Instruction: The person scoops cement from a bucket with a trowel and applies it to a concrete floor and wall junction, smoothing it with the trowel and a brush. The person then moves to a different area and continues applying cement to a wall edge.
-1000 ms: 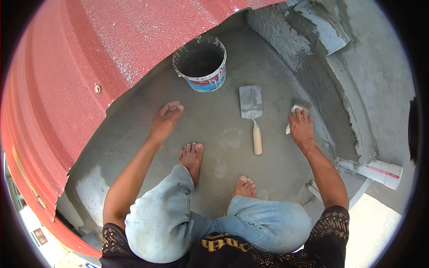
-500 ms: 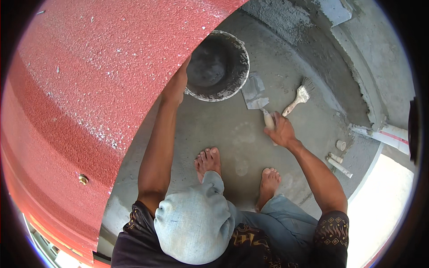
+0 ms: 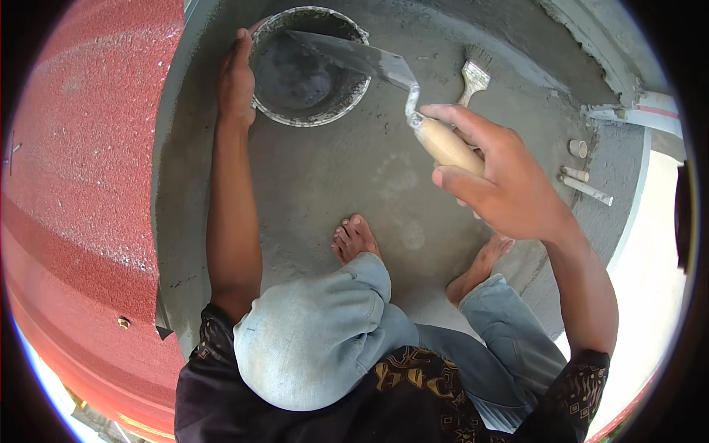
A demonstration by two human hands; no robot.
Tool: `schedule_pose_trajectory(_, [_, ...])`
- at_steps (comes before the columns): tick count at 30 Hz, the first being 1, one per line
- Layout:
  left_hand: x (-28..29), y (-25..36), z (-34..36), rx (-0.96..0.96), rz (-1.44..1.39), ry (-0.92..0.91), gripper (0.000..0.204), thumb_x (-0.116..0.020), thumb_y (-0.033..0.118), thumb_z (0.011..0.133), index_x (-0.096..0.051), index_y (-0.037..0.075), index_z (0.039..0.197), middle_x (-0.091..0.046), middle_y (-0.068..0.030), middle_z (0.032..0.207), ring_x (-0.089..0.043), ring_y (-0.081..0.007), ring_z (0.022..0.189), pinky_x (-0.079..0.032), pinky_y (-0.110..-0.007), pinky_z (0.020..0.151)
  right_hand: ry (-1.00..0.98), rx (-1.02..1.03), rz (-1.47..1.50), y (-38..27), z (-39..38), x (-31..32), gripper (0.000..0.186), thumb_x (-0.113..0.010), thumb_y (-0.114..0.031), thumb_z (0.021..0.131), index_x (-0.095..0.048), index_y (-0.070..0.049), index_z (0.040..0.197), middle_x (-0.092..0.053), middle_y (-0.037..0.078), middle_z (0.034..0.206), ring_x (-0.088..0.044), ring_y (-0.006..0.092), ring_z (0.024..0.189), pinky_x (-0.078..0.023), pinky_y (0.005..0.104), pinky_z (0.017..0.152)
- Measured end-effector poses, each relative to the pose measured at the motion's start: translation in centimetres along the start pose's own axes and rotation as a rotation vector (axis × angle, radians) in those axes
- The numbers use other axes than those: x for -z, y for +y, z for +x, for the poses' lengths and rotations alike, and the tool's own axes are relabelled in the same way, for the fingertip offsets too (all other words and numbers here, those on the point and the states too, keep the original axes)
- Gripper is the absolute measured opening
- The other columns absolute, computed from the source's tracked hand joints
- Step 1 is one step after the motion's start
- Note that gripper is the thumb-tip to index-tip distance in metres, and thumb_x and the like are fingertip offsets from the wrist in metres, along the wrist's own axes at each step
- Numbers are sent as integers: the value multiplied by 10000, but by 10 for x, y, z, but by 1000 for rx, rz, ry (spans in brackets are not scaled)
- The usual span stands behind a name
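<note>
My right hand [image 3: 502, 177] grips the wooden handle of a steel trowel [image 3: 354, 57], whose cement-smeared blade reaches out over a round bucket [image 3: 310, 111] of grey mortar. My left hand [image 3: 236, 81] holds the bucket's left rim, fingers curled over the edge. I squat barefoot on a grey cement floor, my knees in light blue trousers below the hands.
A red corrugated metal sheet [image 3: 81, 170] curves along the left side. A paintbrush [image 3: 473, 77] lies on the cement right of the bucket. Short white pipe pieces [image 3: 583, 184] lie at the right, near a raised cement edge [image 3: 628, 111]. My bare feet [image 3: 354, 240] rest mid-floor.
My right hand has picked the trowel off the floor and lifted it over the bucket. My left hand went from the floor to the bucket's rim. The view has leaned closer.
</note>
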State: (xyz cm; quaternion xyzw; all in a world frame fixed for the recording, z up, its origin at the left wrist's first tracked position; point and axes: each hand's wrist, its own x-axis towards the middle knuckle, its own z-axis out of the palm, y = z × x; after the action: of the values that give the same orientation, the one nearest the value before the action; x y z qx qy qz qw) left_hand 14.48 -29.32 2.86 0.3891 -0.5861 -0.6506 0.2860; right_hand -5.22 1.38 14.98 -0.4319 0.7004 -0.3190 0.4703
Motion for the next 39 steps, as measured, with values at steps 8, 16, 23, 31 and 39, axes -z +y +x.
schedule_pose_trajectory(8, [-13, 1, -10, -120, 108, -63, 597, -383, 451, 1206, -647, 6, 1503, -676, -105, 1483, -599, -206, 1393, -415, -346, 1212, -137, -54, -453, -34, 132, -38, 216, -634, -89, 848, -696, 118, 845, -709, 310, 797, -741, 442, 759, -583, 522, 702])
schedule_pose_trajectory(16, [-27, 7, -20, -208, 222, -70, 586, -396, 438, 1202, -653, 0, 1494, -691, -112, 1466, -593, -205, 1396, -394, -350, 1221, 60, 171, -507, -47, 133, -78, 180, -692, -41, 823, -787, 88, 905, -772, 306, 893, -806, 425, 866, -653, 490, 732])
schedule_pose_trajectory(23, [-41, 13, -34, -212, 212, -115, 579, -409, 431, 1200, -659, -10, 1479, -693, -116, 1452, -598, -218, 1389, -413, -366, 1211, 294, 159, -386, -36, 129, -104, 156, -705, -23, 804, -790, 78, 886, -769, 307, 913, -793, 442, 876, -659, 498, 787])
schedule_pose_trajectory(31, [-32, 9, -39, -248, 254, -163, 588, -404, 437, 1203, -643, -16, 1493, -683, -139, 1456, -616, -232, 1366, -438, -374, 1196, 177, 254, -515, -44, 113, -133, 155, -707, -36, 860, -813, 55, 927, -779, 269, 990, -780, 388, 1008, -658, 446, 848])
schedule_pose_trajectory(39, [-37, 9, -28, -166, 192, -142, 614, -403, 446, 1202, -605, -37, 1522, -652, -164, 1508, -610, -254, 1399, -429, -393, 1232, -130, 296, -843, -25, 92, -120, 192, -747, -74, 872, -849, -5, 1020, -785, 213, 1092, -772, 325, 1099, -659, 390, 905])
